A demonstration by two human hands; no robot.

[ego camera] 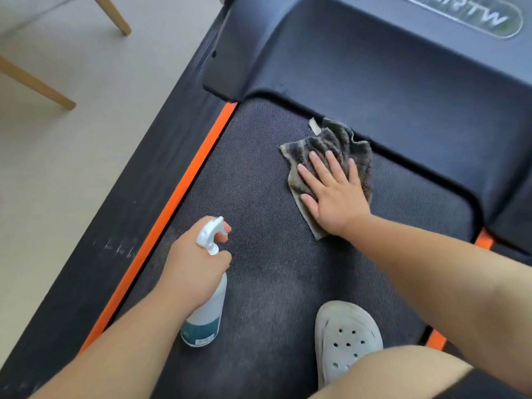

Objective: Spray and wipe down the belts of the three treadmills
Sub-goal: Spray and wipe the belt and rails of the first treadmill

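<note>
At 5 o'clock, nearest the camera, a bare knee (397, 372) rises over a pale grey perforated clog (347, 338) planted on the treadmill belt (273, 269). The belt is a dark, finely textured surface running from 7 o'clock up to 1 o'clock.

At 7 o'clock the left hand (195, 266) grips the neck of a white spray bottle (205, 315) with a teal label. The fingers are wrapped round it and one fingertip sits at the trigger. The nozzle points toward 1 o'clock and the base lies toward the camera. Whether the base touches the belt cannot be told.

An orange edge stripe (161, 220) runs along the belt's 9 o'clock side, and beyond it lies the black side rail (100, 226). Short pieces of a matching orange stripe (483, 240) show at 3 to 4 o'clock.

Just past centre, toward 1 o'clock, the right hand (334, 194) lies flat with its fingers straight and slightly spread. It presses a crumpled grey-brown striped cloth (331, 148) onto the belt. The cloth's far edge meets the lip of the dark motor cover (374, 67), which fills 12 to 2 o'clock. Blurred letters reading RTW (486, 17) sit at its far end.

At 9 to 11 o'clock lies beige floor (57, 154), with two slanted wooden furniture legs (37, 84) on it.
</note>
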